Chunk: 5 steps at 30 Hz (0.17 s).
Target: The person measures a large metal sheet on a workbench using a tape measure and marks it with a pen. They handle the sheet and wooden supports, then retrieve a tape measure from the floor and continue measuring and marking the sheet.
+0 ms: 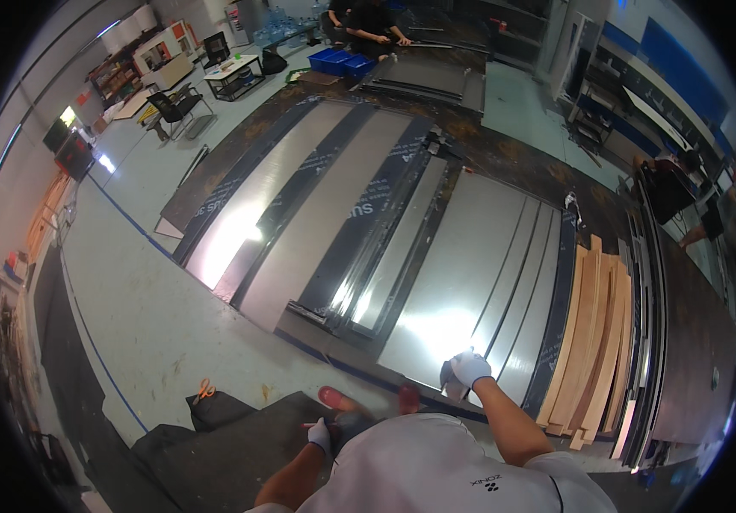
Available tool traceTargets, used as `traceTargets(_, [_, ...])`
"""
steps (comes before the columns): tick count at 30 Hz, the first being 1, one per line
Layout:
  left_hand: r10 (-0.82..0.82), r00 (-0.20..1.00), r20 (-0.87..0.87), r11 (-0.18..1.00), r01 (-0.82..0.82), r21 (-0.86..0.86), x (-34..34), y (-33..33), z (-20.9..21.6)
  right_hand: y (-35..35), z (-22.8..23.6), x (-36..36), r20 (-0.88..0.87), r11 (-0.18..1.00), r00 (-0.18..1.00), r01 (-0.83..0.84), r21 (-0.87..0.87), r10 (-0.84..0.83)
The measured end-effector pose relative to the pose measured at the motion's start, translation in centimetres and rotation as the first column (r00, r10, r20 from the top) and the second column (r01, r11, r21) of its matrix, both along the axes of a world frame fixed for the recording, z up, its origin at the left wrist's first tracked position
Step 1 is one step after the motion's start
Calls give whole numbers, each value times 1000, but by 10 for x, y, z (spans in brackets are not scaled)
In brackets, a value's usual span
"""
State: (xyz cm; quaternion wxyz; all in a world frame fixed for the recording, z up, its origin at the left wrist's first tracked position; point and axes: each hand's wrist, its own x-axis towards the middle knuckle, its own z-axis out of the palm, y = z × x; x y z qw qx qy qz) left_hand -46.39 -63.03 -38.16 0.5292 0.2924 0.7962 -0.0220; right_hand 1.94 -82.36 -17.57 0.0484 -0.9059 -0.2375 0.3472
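My right hand [470, 369], in a pale glove, is closed around a dark, cloth-like thing [449, 377] at the near edge of a shiny metal sheet [445, 256]. Its fingers are partly lost in the glare. Down by my left side, my left hand [319, 434], also gloved, grips a thin red stick-shaped thing [308, 425]; its exact kind is too small to tell. Narrow metal strips [517, 295] lie lengthwise along the sheet's right side. Left of it, other metal panels [299, 265] carry bands of dark blue protective film [359, 222].
Wooden strips [590, 333] are piled right of the metal, beside a dark board [697, 333]. Orange scissors [204, 389] lie by dark sheeting [231, 449] on the floor at left. Blue bins [339, 62] and a seated co-worker [372, 21] are at the table's far end.
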Motion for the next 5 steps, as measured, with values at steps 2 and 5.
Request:
traceTargets(2, [-19,990,141,999,25,-40,-6,16,-9,11,5,-5,18,999,999,47,-23,-47])
traceTargets(5, [-27,969,244,990,60,-130,-19,42,-18,20,15,-7,-46,992,992,117,-42,-118])
